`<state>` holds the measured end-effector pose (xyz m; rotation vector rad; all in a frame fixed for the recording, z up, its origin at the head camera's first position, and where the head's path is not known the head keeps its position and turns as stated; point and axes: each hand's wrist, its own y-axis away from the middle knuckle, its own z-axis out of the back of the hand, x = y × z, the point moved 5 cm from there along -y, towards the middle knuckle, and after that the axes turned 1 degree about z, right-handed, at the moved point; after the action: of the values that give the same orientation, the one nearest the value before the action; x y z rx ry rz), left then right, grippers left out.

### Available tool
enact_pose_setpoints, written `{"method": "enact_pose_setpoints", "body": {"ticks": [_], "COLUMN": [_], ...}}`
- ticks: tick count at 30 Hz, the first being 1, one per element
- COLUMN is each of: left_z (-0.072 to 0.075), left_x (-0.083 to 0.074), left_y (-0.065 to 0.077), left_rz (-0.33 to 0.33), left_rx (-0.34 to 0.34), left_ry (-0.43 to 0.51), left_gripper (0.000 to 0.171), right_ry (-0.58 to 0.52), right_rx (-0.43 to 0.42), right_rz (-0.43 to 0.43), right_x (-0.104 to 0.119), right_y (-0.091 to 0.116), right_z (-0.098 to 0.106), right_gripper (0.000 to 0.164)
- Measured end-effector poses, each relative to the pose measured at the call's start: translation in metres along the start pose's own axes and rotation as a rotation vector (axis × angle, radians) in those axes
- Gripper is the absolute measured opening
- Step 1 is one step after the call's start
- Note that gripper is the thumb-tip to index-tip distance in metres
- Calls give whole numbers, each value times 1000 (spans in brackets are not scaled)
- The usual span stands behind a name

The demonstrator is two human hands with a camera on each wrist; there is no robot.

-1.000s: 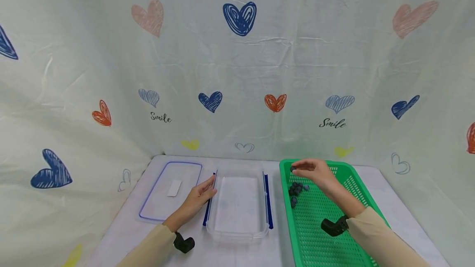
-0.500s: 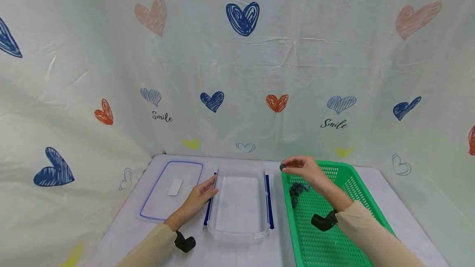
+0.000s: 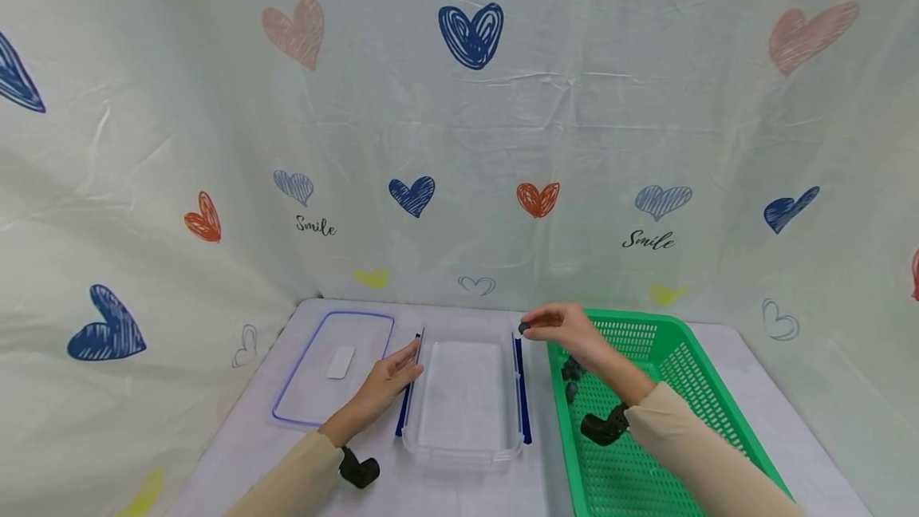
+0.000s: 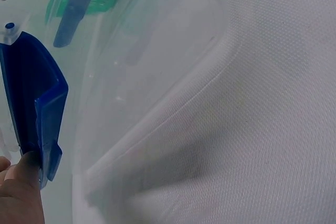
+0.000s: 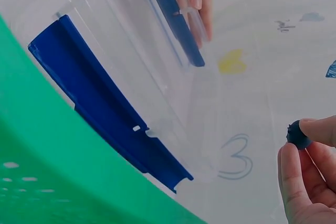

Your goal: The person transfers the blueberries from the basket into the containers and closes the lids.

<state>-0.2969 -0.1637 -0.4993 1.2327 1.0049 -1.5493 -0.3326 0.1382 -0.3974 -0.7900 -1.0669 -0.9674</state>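
In the head view a clear plastic food container (image 3: 462, 397) stands uncovered, blue latches (image 5: 105, 98) folded out along both sides. My left hand (image 3: 388, 381) holds its left side near the far end. The left wrist view shows the thumb (image 4: 26, 174) against the left blue latch (image 4: 50, 103). My right hand (image 3: 563, 329) pinches one blueberry (image 5: 298, 135) between thumb and fingertips, above the table by the container's far right corner. Several more blueberries (image 3: 572, 371) lie at the left side of a green basket (image 3: 563, 437), partly hidden by the right hand and forearm.
A clear lid (image 3: 316, 389) with a blue seal and a white label (image 3: 341, 362) lies left of the container. The green basket's left rim stands close to the container's right latch. A heart-printed curtain (image 3: 474, 142) hangs behind the table.
My right hand has carried the blueberry leftward, from over the basket across its rim to near the container's far right corner. The left hand has stayed at the container's side.
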Motion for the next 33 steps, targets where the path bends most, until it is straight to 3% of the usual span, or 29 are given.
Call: {"method": "enact_pose_setpoints", "body": {"ticks": [21, 33], "left_z": [0, 0], "left_x": [5, -1], "left_y": [-1, 2], "left_rz": [-1, -18], "left_rx": [-3, 4], "left_ry": [-25, -7], "left_gripper": [64, 63], "right_ry": [-37, 27], "right_rx": [48, 72], "right_rz": [-29, -22], "right_x": [-7, -14], "right_y": [-8, -12], "right_z": [-31, -46], "right_gripper": [27, 21]}}
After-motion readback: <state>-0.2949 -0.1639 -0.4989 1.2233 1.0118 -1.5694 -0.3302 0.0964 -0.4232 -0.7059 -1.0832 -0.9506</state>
